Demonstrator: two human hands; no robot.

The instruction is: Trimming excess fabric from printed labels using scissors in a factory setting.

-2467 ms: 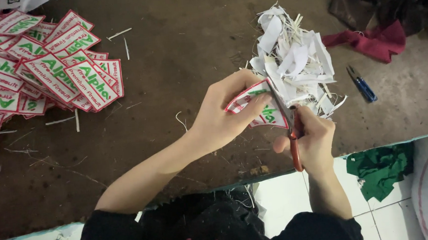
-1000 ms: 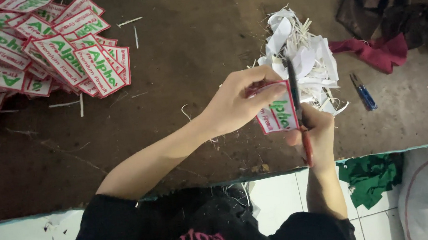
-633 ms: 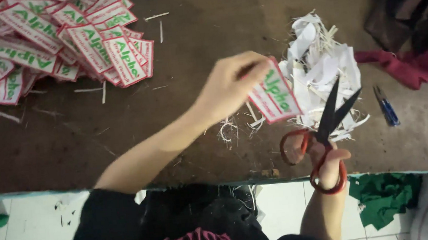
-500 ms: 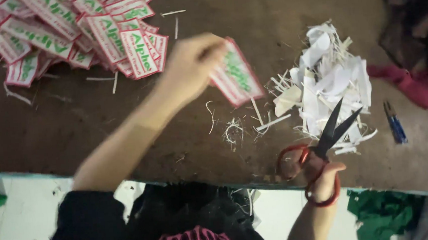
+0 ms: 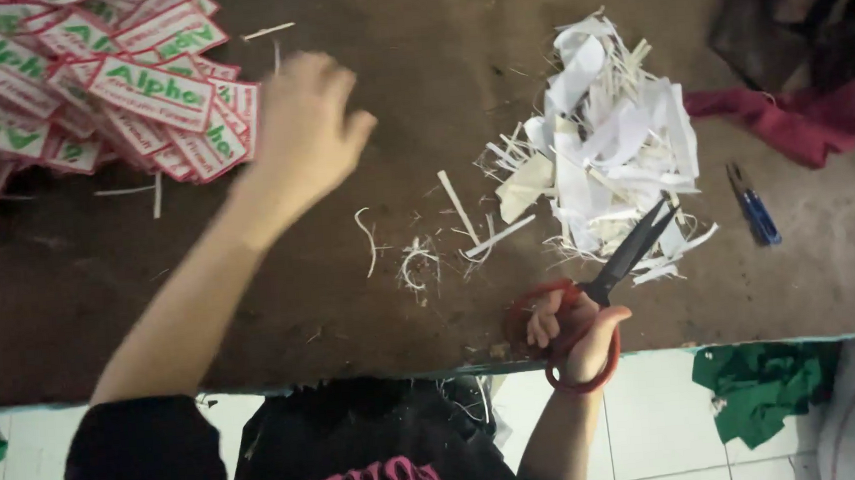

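- Red-handled scissors (image 5: 602,298) sit in your right hand (image 5: 572,328), fingers closed through the loops, blades parted and pointing at the heap of white trimmings (image 5: 602,148).
- Your left hand (image 5: 307,128) is blurred above the brown table (image 5: 415,60), at the edge of the pile of red-bordered patches (image 5: 86,93); you cannot tell whether it pinches anything.
- A small blue snipper (image 5: 752,205) lies right of the trimmings, near a red cloth (image 5: 790,119).
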